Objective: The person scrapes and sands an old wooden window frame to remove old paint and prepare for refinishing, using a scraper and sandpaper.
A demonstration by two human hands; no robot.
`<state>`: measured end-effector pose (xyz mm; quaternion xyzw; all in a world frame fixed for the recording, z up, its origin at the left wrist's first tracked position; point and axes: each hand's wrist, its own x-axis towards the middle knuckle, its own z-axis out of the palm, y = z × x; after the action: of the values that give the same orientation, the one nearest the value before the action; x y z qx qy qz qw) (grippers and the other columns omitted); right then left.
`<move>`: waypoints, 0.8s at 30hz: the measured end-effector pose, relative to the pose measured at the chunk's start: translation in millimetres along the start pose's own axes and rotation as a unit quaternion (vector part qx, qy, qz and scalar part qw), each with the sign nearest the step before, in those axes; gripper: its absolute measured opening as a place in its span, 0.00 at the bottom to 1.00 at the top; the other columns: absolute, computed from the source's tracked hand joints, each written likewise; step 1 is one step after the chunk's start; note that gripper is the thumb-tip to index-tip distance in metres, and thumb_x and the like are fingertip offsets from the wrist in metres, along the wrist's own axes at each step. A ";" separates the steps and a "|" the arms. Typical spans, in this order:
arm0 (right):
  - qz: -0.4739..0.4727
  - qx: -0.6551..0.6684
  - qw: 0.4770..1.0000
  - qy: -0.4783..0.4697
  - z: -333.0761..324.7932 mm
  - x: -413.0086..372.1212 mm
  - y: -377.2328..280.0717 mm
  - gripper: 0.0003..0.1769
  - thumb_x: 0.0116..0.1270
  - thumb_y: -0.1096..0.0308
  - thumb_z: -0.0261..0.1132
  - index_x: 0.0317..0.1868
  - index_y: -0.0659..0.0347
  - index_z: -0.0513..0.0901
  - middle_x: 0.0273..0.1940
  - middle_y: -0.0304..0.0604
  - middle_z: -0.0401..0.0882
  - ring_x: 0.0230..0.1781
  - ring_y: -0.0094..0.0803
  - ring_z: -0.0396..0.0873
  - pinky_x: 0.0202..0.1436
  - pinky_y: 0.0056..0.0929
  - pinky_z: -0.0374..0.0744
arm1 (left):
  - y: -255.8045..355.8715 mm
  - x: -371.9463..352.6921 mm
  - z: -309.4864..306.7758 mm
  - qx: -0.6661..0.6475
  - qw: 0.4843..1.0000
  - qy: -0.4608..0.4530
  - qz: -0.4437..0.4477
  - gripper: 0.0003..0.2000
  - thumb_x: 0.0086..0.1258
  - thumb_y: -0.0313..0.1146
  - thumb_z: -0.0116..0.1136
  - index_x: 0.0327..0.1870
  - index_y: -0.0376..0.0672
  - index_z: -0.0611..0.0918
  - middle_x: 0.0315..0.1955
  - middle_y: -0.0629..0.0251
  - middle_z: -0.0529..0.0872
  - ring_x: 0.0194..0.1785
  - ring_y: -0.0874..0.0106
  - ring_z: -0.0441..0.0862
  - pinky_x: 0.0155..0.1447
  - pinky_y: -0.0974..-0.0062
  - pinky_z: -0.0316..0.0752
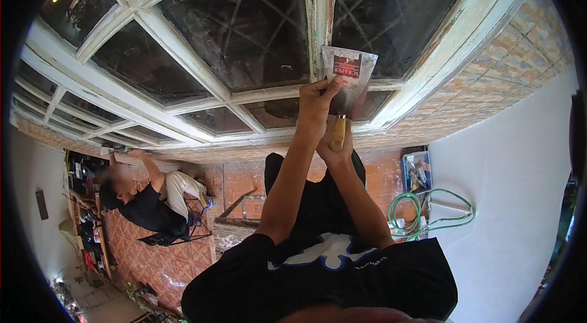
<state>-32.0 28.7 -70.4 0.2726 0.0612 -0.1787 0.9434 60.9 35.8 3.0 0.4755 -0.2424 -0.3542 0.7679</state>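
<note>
A scraper (pixel 358 72) with a wide metal blade, a red label and a wooden handle is held up in front of the white window frame (pixel 318 23). My right hand (pixel 342 148) is closed around its wooden handle. Higher up, my left hand (pixel 316 103) grips the left edge of the blade, its thumb lying on the face near the label. The blade's far edge overlaps the vertical window bar in view; whether it touches the wood cannot be told. Paint on the frame looks worn and chipped, with green and brown patches.
Dark glass panes (pixel 238 29) surround the bars. At the left, another person (pixel 153 207) sits on a chair, reaching toward the window. A green hose (pixel 406 200) and a blue bin (pixel 416 170) rest on the tiled floor by the white wall (pixel 507 158).
</note>
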 end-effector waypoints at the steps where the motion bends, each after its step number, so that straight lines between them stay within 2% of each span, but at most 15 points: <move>1: 0.022 0.047 0.999 -0.013 0.1 2.7 -2.9 0.34 0.71 0.37 0.40 0.69 0.48 0.61 0.69 0.40 0.65 0.70 0.44 0.61 0.71 0.55 0.57 | 1.2 0.4 -1.2 -0.015 1.000 -0.005 -0.013 0.14 0.68 0.39 0.64 0.37 0.33 0.87 0.31 0.68 0.87 0.33 0.83 0.78 0.44 0.84 0.71; 4: 0.093 0.248 0.963 -0.054 -28.7 16.1 -29.0 0.36 0.71 0.36 0.37 0.72 0.48 0.57 0.72 0.38 0.59 0.73 0.41 0.54 0.74 0.55 0.49 | -4.0 2.6 -0.3 0.018 0.999 0.006 0.029 0.14 0.68 0.39 0.64 0.37 0.34 0.87 0.30 0.68 0.87 0.31 0.83 0.78 0.40 0.83 0.73; 6: 0.138 0.398 0.902 -0.093 -46.9 30.6 -47.8 0.38 0.71 0.35 0.35 0.73 0.49 0.54 0.74 0.36 0.54 0.76 0.39 0.48 0.76 0.54 0.42 | -1.5 5.9 1.0 -0.007 1.000 0.005 0.011 0.14 0.68 0.39 0.64 0.37 0.33 0.87 0.30 0.68 0.86 0.31 0.83 0.78 0.40 0.83 0.73; 8: 0.095 0.372 0.919 -0.093 -56.7 22.5 -51.0 0.40 0.71 0.33 0.33 0.74 0.50 0.54 0.74 0.37 0.53 0.77 0.38 0.47 0.76 0.54 0.40 | -0.7 0.8 3.4 -0.018 1.000 0.000 -0.005 0.14 0.68 0.38 0.64 0.37 0.33 0.87 0.30 0.68 0.87 0.32 0.83 0.78 0.40 0.83 0.72; 10: -0.017 0.147 0.988 -0.054 -2.3 2.6 -9.4 0.43 0.69 0.30 0.33 0.73 0.51 0.56 0.72 0.40 0.56 0.75 0.40 0.49 0.76 0.55 0.41 | 12.1 4.3 6.7 -0.017 1.000 -0.010 0.008 0.14 0.68 0.38 0.64 0.37 0.33 0.87 0.31 0.67 0.87 0.33 0.83 0.78 0.43 0.82 0.72; 11: -0.071 0.028 0.997 -0.032 12.2 -1.4 2.6 0.44 0.68 0.28 0.32 0.72 0.51 0.57 0.71 0.42 0.57 0.75 0.41 0.50 0.76 0.56 0.42 | 11.0 4.5 3.7 -0.008 1.000 -0.009 0.014 0.14 0.68 0.38 0.64 0.37 0.33 0.87 0.31 0.67 0.87 0.33 0.83 0.78 0.43 0.82 0.71; 14: -0.066 -0.056 0.996 0.018 0.9 -18.0 15.3 0.40 0.71 0.34 0.38 0.75 0.50 0.50 0.76 0.37 0.49 0.77 0.36 0.47 0.77 0.51 0.45 | 7.3 9.7 -3.1 0.011 0.999 -0.013 0.031 0.14 0.67 0.38 0.65 0.37 0.33 0.87 0.31 0.67 0.87 0.34 0.82 0.78 0.44 0.81 0.71; 15: 0.029 0.125 0.991 -0.030 -14.5 -17.3 6.3 0.42 0.70 0.32 0.37 0.75 0.51 0.50 0.76 0.38 0.49 0.77 0.37 0.46 0.77 0.51 0.44 | 6.5 8.8 -3.1 0.011 0.999 -0.010 0.031 0.14 0.67 0.38 0.65 0.38 0.33 0.87 0.32 0.67 0.87 0.34 0.82 0.78 0.44 0.81 0.71; 16: 0.123 0.301 0.942 -0.077 -39.9 -9.9 -11.8 0.43 0.70 0.31 0.36 0.75 0.52 0.50 0.76 0.39 0.49 0.77 0.37 0.45 0.77 0.51 0.43 | 5.3 8.0 -2.9 0.011 0.999 -0.006 0.032 0.14 0.67 0.38 0.65 0.38 0.33 0.87 0.32 0.67 0.87 0.34 0.82 0.77 0.44 0.81 0.71; 18: 0.134 0.303 0.940 -0.083 -31.9 -10.6 -4.1 0.45 0.69 0.29 0.36 0.75 0.54 0.49 0.76 0.41 0.48 0.77 0.38 0.44 0.78 0.51 0.42 | 2.0 4.1 -4.6 0.008 1.000 -0.009 0.019 0.13 0.67 0.38 0.65 0.38 0.34 0.87 0.32 0.67 0.87 0.34 0.83 0.77 0.45 0.81 0.70; 19: 0.050 0.130 0.989 -0.040 -26.8 -12.9 -1.1 0.46 0.68 0.29 0.36 0.75 0.54 0.49 0.76 0.42 0.48 0.77 0.39 0.44 0.78 0.51 0.42 | 0.8 2.1 -5.9 0.008 1.000 -0.011 0.012 0.13 0.67 0.38 0.65 0.38 0.34 0.87 0.32 0.67 0.87 0.35 0.83 0.77 0.45 0.81 0.70; 20: -0.036 -0.048 0.998 0.004 -17.1 -15.2 7.2 0.47 0.68 0.28 0.36 0.75 0.55 0.49 0.76 0.43 0.48 0.77 0.39 0.44 0.78 0.51 0.42 | -0.3 1.0 -6.1 0.002 1.000 -0.003 0.008 0.13 0.67 0.38 0.65 0.37 0.34 0.87 0.32 0.67 0.87 0.35 0.83 0.77 0.45 0.81 0.70; 24: -0.066 -0.111 0.991 0.015 -25.5 -23.1 9.1 0.48 0.68 0.28 0.35 0.75 0.57 0.48 0.76 0.43 0.48 0.77 0.40 0.45 0.77 0.52 0.42 | -3.5 1.1 -5.1 -0.029 0.999 -0.005 0.013 0.12 0.67 0.38 0.65 0.37 0.35 0.87 0.33 0.68 0.87 0.36 0.83 0.77 0.46 0.80 0.69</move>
<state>-50.5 56.5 -82.5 0.1639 0.1131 -0.2284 0.9530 64.1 36.8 -2.3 0.4479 -0.2415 -0.3538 0.7848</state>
